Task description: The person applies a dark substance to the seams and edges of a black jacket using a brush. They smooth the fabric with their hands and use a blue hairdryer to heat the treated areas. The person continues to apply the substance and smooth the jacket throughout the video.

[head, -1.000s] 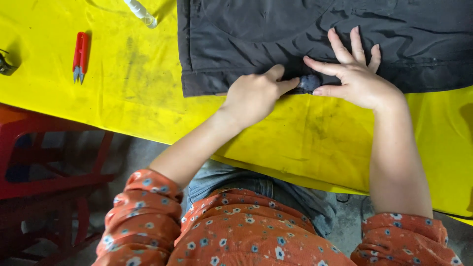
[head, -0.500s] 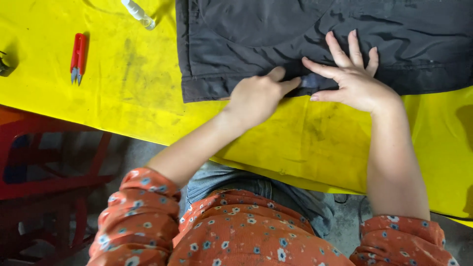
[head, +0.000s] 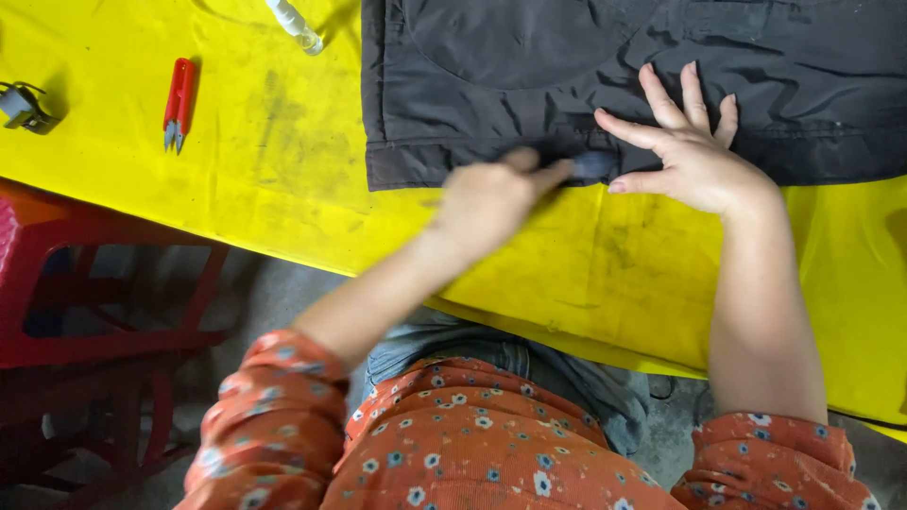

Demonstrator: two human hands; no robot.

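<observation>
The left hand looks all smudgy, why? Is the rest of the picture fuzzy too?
Head view: the left hand is smeared by motion blur at the dark garment hem; the right hand, red snips and yellow table look sharp, evenly lit.

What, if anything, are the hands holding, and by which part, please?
Left hand pinches the dark garment's near hem, though blurred; right hand presses flat on it, no grip.

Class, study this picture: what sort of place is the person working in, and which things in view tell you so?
Probably a garment or sewing workshop. A dark garment lies flat on a smudged yellow worktable, red thread snips lie nearby, and both hands work at the hem.
</observation>
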